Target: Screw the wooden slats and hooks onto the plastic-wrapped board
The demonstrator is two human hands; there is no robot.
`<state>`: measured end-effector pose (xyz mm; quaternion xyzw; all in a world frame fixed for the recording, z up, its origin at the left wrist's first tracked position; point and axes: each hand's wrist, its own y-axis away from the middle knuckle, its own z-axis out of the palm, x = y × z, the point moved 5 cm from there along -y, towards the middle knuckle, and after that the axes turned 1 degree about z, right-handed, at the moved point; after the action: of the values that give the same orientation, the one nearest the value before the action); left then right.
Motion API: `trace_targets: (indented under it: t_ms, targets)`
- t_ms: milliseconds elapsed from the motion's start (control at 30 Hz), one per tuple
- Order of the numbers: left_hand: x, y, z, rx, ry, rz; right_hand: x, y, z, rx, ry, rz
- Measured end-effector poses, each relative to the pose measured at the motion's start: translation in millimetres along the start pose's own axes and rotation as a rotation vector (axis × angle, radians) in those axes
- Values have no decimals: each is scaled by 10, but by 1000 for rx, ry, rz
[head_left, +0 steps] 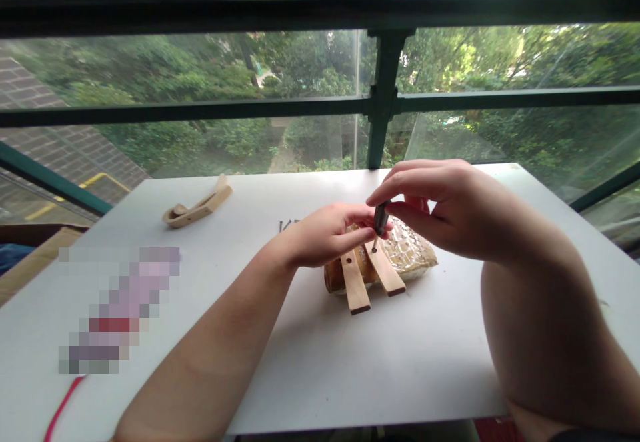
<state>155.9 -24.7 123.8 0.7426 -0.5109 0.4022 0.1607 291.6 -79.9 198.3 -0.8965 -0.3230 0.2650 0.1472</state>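
We record the fingers point(400, 197) of the right hand point(450, 212) pinched on a short dark tool point(381, 216), its tip down at one of two flat, pale wooden slats point(387, 272), while the left hand point(325, 235) grips the slats at mid-worktop point(320, 362). The slats' upper ends are hidden under both hands; they lie on a crinkled clear bag point(413, 252) whose tan contents we cannot make out. Well apart, leftward, lie a curved wooden piece point(197, 210), a pixelated object point(117, 309) and a red cord point(63, 405) cut off by the edge.
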Motion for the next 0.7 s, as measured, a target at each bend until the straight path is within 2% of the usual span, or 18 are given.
trace_targets:
  t_ms: [200,700]
  targets:
    - [-27,16,-4,34,-25,-34,-17,-36,28,56,85,79]
    - [-34,10,-42,170,-151,-86,41,-69,160,168,70,248]
